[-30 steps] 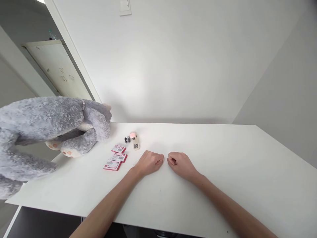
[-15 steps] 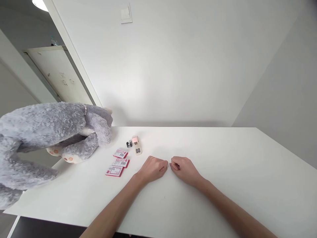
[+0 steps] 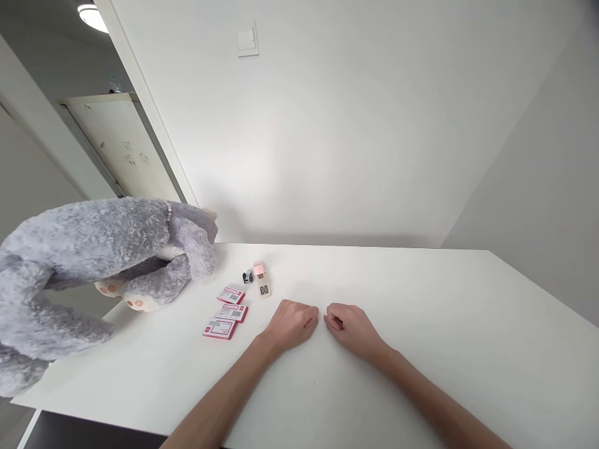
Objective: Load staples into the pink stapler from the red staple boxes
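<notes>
My left hand (image 3: 293,325) rests on the white table (image 3: 421,312) in a loose fist. Facing it, a narrow gap away, my right hand (image 3: 354,330) lies curled into a fist too. I see nothing held in either one. Left of my left hand are three small flat white-and-pink boxes (image 3: 233,313) with printed labels, the lower two touching. Behind them lies a cream item with a pink end (image 3: 262,282) and a dark square code on it. A small black-and-silver object (image 3: 248,276), its kind unclear, sits beside that.
A large grey plush toy (image 3: 112,243) leans over the table's left end. The white wall (image 3: 355,137) with a light switch (image 3: 248,41) rises behind the table's back edge. At the far left, an opening shows a pale cabinet (image 3: 121,143).
The view has tilted slightly, so the whole scene sits a little lower and further right. Both fists keep their place on the table, with the gap between them slightly wider.
</notes>
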A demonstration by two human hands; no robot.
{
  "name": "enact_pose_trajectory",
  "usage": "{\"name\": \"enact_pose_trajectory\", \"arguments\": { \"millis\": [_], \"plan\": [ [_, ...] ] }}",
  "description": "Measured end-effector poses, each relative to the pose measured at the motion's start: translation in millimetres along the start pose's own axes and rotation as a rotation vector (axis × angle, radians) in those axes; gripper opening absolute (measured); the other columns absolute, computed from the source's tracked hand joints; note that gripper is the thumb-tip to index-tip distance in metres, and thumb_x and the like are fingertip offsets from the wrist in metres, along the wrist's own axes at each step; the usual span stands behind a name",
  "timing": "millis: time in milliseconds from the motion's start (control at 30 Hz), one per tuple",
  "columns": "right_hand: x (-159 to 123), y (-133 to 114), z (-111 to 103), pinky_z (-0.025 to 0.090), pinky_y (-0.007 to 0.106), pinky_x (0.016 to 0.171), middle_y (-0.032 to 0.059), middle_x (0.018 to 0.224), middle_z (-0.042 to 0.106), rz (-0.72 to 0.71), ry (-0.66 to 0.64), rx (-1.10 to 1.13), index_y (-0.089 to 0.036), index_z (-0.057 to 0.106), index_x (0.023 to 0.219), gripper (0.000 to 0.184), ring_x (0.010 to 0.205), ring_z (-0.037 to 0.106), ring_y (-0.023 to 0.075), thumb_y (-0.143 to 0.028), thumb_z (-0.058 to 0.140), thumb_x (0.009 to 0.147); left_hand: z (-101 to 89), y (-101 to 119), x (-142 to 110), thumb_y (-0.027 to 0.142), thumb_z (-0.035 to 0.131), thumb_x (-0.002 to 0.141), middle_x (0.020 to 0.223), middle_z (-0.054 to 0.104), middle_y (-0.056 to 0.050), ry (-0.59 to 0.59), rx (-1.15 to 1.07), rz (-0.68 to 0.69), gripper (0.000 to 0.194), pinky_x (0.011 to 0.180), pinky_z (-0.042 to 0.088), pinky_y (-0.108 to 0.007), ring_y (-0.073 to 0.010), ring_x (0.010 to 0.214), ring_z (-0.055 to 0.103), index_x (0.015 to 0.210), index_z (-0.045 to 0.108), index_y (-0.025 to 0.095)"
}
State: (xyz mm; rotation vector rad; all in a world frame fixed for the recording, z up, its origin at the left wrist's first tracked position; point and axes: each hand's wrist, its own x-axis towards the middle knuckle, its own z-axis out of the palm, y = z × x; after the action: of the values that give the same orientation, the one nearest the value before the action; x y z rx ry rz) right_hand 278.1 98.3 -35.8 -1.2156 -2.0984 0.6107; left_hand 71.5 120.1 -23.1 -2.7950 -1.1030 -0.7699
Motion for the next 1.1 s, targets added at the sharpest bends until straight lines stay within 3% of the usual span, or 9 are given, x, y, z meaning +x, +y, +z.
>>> {"name": "enact_pose_trajectory", "arguments": {
  "millis": [167,300,567,867,1100],
  "plan": [
    [0.2,-3.3,-1.6,0.017,0.029,0.056,-0.0052,0.062,0.034,-0.005,-0.009,0.009,-0.022,0.024,0.068,0.026,0.059,0.023,0.0123,-0.011,0.044,0.081,-7.2,-2.7,5.7,0.006,0.045,0.081,0.059,0.043,0.004,0.179,-0.026,-0.191,0.025,0.054,0.023,-0.029,-0.0128,0.056,0.034,0.068,0.032,0.022],
    [0.6,-5.9,-2.9,0.016,0.029,0.056,-0.0052,0.062,0.034,-0.009,-0.009,0.009,-0.022,0.024,0.069,0.026,0.059,0.024,0.0122,-0.01,0.044,0.08,-14.2,-3.3,10.5,0.011,0.047,0.089,0.079,0.056,-0.002,0.253,-0.084,-0.231,0.016,0.069,0.04,-0.03,-0.0172,0.075,0.05,0.079,0.044,0.022],
    [0.2,-5.6,-3.8,0.016,0.029,0.056,-0.0053,0.062,0.032,-0.022,0.0,0.004,-0.022,0.023,0.069,0.027,0.059,0.023,0.0124,-0.011,0.045,0.081,-11.7,-1.0,6.5,0.019,0.049,0.094,0.113,0.054,-0.008,0.064,-0.153,-0.292,0.011,0.081,0.051,-0.037,-0.0222,0.097,0.059,0.104,0.053,0.023],
    [-0.7,-6.6,-5.7,0.016,0.029,0.055,-0.0053,0.062,0.032,-0.005,-0.003,0.012,-0.022,0.023,0.068,0.027,0.059,0.022,0.0126,-0.013,0.045,0.082,-12.1,-1.9,5.0,0.021,0.051,0.094,0.118,0.052,-0.009,0.033,-0.139,-0.314,0.015,0.077,0.052,-0.037,-0.0215,0.095,0.061,0.108,0.054,0.023],
    [-0.1,-7.5,-5.5,0.016,0.029,0.055,-0.005,0.062,0.031,0.002,-0.003,0.013,-0.022,0.022,0.069,0.028,0.059,0.021,0.0127,-0.014,0.046,0.082,-9.5,-3.0,3.1,0.019,0.051,0.093,0.118,0.052,-0.008,0.074,-0.133,-0.31,0.016,0.086,0.052,-0.04,-0.0233,0.102,0.059,0.107,0.056,0.023]
  ]
}}
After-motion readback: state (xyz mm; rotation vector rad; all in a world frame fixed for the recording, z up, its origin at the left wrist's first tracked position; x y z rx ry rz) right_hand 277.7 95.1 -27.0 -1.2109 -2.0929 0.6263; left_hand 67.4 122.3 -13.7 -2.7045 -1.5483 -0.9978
